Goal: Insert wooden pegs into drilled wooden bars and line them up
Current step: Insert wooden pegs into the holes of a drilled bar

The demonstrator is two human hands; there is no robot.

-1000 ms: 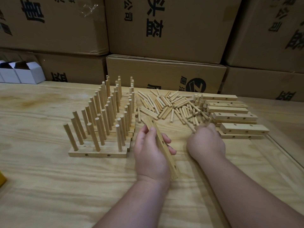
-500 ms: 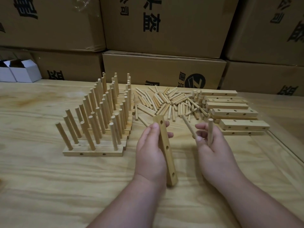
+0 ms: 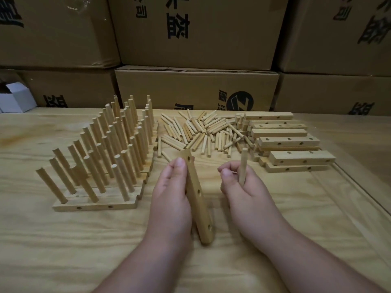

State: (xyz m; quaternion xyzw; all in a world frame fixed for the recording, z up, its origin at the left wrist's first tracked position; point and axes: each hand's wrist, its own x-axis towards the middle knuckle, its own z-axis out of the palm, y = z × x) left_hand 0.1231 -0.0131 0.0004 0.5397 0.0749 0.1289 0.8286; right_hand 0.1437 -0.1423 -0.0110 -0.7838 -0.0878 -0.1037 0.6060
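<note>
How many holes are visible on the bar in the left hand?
3 on the bar: one near the far end, one in the middle, one near the near end. The left hand may hide more.

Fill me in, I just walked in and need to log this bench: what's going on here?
A person is fitting pegs into drilled bars. The left hand grips an empty drilled bar, one end on the table. The right hand holds a peg upright, not yet inserted. Finished pegged bars stand in rows on the left; loose pegs and undone bars lie behind.
</note>
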